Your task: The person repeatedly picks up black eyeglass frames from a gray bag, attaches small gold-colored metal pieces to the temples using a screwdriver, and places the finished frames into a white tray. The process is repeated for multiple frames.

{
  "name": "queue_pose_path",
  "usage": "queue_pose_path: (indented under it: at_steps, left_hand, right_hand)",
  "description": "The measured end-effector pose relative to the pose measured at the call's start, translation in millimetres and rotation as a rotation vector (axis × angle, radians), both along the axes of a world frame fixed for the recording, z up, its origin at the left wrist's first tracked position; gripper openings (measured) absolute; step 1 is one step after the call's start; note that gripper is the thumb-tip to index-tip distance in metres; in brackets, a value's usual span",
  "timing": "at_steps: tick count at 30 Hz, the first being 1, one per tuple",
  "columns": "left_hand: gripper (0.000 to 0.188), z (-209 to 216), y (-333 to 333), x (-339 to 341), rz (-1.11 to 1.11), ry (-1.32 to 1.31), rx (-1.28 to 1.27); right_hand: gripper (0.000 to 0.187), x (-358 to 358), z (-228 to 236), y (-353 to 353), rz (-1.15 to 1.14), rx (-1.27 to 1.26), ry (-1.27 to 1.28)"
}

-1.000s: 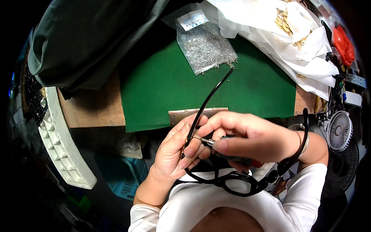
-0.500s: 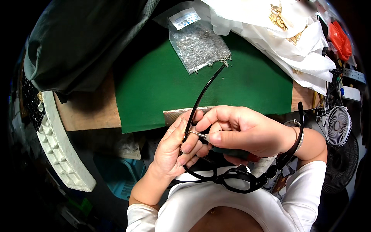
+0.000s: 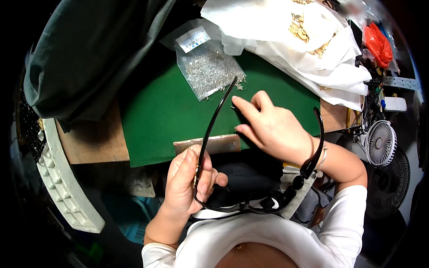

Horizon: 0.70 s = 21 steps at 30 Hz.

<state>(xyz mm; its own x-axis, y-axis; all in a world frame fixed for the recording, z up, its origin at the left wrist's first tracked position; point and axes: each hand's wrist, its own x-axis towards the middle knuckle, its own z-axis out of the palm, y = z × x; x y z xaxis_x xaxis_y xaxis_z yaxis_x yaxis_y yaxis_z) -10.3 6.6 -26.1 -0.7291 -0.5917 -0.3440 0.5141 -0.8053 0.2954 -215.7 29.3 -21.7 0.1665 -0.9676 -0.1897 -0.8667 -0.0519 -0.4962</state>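
Observation:
My left hand [image 3: 187, 178] is closed around a black eyeglasses frame [image 3: 209, 129], gripping it near the gold-coloured hinge end of one temple. That temple rises over the green mat, while the rims hang low before my chest and the other temple stands by my right wrist. My right hand [image 3: 272, 129] reaches over the mat, index finger stretched and thumb apart, with nothing visible between them. Just beyond its fingertip lie small silvery screws [image 3: 240, 84], spilled at the mouth of a clear plastic bag [image 3: 210, 71] full of them. A tiny dark bit is near the fingertip.
A green mat [image 3: 156, 120] covers the wooden table [image 3: 91, 138], with a narrow textured metal strip [image 3: 208, 144] at its front edge. White wrapping [image 3: 268, 40] with gold-coloured parts lies at the back right. A white fan [image 3: 380, 142] stands right; a dark cloth bulks left.
My right hand has left the hinge and moved forward over the mat; the screwdriver it held is no longer visible. My left hand still holds the glasses. The whole view has shifted slightly.

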Motion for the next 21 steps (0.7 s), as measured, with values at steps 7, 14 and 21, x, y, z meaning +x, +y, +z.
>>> queue_pose_path:
  at_steps: [7,14,21]
  left_hand:
    - [0.046,-1,11,4,0.052,0.142,-0.259]
    - [0.040,-10,-1,5,0.080,0.136,-0.094]
    - [0.037,-14,5,3,0.082,0.181,0.126]
  right_hand:
    - [0.036,-14,3,5,-0.100,-0.009,-0.079]
    - [0.030,-10,-9,10,-0.057,-0.175,0.069]
    - [0.036,-6,-19,12,-0.066,-0.296,0.157]
